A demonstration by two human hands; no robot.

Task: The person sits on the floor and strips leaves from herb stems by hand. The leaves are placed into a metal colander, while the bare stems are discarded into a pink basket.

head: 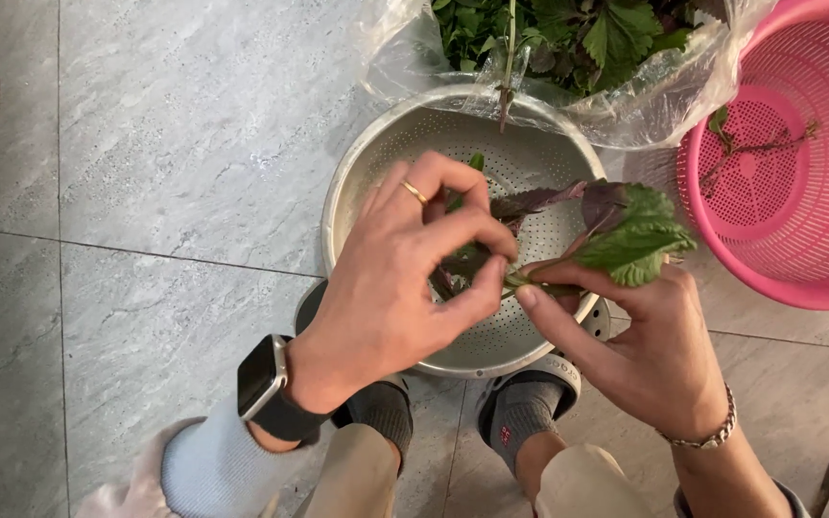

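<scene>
**Over a metal colander: two hands pick apart a leafy sprig**

Above a round perforated metal colander (pixel 405 153) that rests on a grey tiled floor (pixel 165 192), a person works a sprig of herbs (pixel 616 235) with both bare hands. The sprig has purple and green serrated leaves and hangs over the bowl, touching only the hands.

The right hand (pixel 654 355), a chain bracelet at its wrist, pinches the sprig's stem between thumb and forefinger, closed firmly on it. The left hand (pixel 386 288), with a gold ring and a dark smartwatch at the wrist, curls in from the other side, its thumb and fingertips narrowed onto the stem end and the small leaves there.

Behind the colander sits a clear plastic bag (pixel 626 105) full of more green leaves. To the right stands a pink plastic basket (pixel 817 259) holding a bare stem (pixel 760 149). Feet in grey socks and dark sandals show below the bowl.

The step in hand looks like plucking leaves off the stem. The next pull would seem to call for a steady hold by the right hand while the left tugs gently away.
</scene>
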